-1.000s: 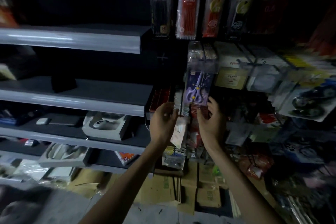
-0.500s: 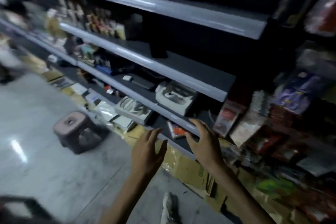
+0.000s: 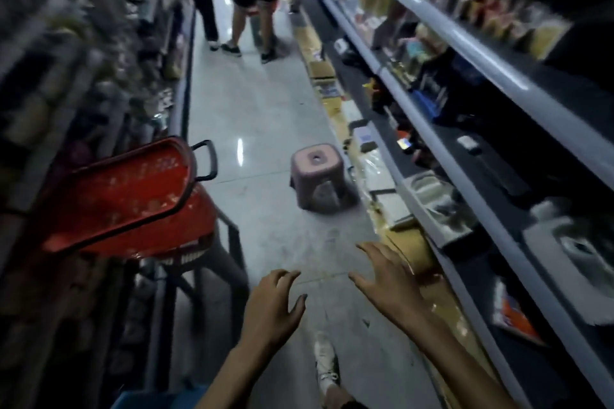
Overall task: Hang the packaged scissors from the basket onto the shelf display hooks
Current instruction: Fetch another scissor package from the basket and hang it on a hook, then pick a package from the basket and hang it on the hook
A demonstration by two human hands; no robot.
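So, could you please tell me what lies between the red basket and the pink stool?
Only bare grey floor, in the head view; the black handle of the red basket juts toward the pink stool.

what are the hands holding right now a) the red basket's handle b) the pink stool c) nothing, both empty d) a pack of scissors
c: the left hand and right hand hover over the floor with fingers spread and grip nothing; the red basket sits apart on the left.
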